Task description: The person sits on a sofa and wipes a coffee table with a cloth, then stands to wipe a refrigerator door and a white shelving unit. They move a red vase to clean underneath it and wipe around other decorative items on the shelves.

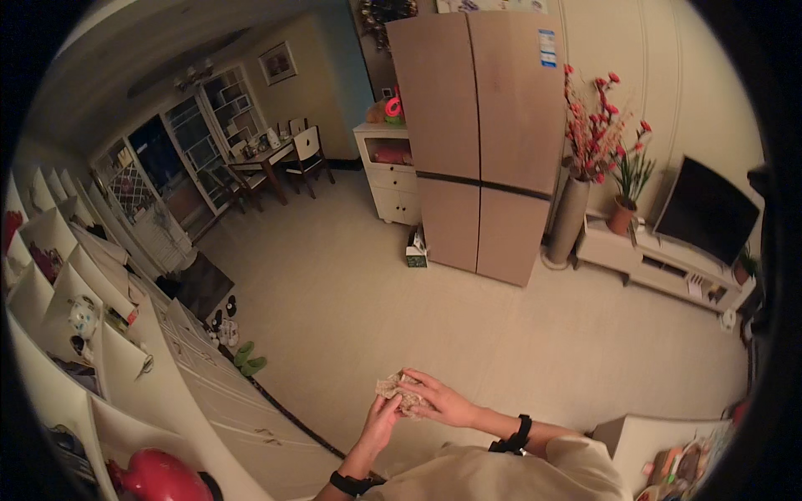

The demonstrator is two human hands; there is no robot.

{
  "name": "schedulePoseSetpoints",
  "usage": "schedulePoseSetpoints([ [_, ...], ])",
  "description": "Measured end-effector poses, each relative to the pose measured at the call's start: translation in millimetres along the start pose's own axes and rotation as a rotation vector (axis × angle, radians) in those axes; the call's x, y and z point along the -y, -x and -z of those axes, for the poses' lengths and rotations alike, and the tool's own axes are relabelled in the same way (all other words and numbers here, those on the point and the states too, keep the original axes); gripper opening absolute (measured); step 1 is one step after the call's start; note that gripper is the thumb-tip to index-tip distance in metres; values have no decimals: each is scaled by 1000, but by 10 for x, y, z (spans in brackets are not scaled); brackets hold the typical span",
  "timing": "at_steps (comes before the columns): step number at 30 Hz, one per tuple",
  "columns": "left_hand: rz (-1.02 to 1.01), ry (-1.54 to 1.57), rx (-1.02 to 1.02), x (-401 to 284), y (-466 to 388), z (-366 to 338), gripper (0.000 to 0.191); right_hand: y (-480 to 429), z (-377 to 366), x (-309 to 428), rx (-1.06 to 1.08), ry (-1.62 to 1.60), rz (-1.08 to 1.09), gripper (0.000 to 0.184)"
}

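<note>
Between my two hands is a crumpled light-brown cloth, bunched up in front of my body. My left hand grips it from below and the left side, with the thumb pressed against it. Lying over its top and right side, my right hand has its fingers spread across the folds. Part of the bundle is covered by the fingers, and I cannot tell whether anything is wrapped inside. Each wrist wears a black strap.
White shelving with a red vase runs along the left. Green slippers lie beside it. Ahead stands a large refrigerator, with a tall floor vase and a TV stand to its right. A cluttered cabinet is at lower right.
</note>
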State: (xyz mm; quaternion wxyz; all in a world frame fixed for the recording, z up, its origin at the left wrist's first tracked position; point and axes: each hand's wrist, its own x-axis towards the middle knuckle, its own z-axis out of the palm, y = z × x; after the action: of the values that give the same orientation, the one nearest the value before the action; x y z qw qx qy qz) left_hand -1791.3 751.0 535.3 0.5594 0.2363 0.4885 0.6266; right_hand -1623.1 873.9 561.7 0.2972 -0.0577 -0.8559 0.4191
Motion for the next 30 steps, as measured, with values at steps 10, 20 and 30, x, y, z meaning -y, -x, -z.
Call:
schedulePoseSetpoints([
  [10,14,-35,57,-406,-2253,-379,36,-1131,1136,-1143,-72,258,-17,58],
  [20,-12,-194,475,-1182,-4616,-632,43,-2347,2140,-2330,-193,392,-139,78],
  [30,16,-508,862,-1427,-6349,-995,59,-2508,3458,-4105,-519,-350,-572,39],
])
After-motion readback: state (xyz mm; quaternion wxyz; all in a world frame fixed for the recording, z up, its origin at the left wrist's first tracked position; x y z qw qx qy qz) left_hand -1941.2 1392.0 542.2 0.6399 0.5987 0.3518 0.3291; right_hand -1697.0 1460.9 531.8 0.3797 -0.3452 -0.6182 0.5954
